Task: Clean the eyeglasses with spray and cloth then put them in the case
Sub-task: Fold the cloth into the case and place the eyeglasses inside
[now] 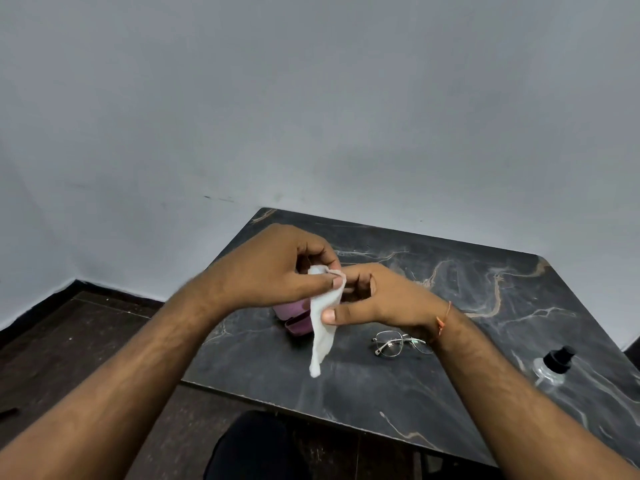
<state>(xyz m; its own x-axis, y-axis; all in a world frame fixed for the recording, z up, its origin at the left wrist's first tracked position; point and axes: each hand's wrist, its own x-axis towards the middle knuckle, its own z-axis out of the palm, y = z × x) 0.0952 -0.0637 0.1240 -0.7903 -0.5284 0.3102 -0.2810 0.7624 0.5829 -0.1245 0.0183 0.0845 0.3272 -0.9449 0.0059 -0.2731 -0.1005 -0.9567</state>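
Note:
Both hands hold a white cloth (322, 327) above the dark marble table (485, 271). My left hand (277, 268) pinches its top corner between thumb and fingers. My right hand (374, 296) pinches the cloth lower down with its thumb, and the rest of the cloth hangs loose. The thin metal-framed eyeglasses (393, 342) lie on the table below my right wrist, untouched. A pink eyeglass case (294, 315) sits on the table under my hands, partly hidden. A clear spray bottle with a black nozzle (554, 367) stands at the right.
The table stands against a plain grey wall. Its front edge runs diagonally from centre left to bottom right. Dark floor lies to the left, and a dark seat or knee (256, 448) shows below the table edge.

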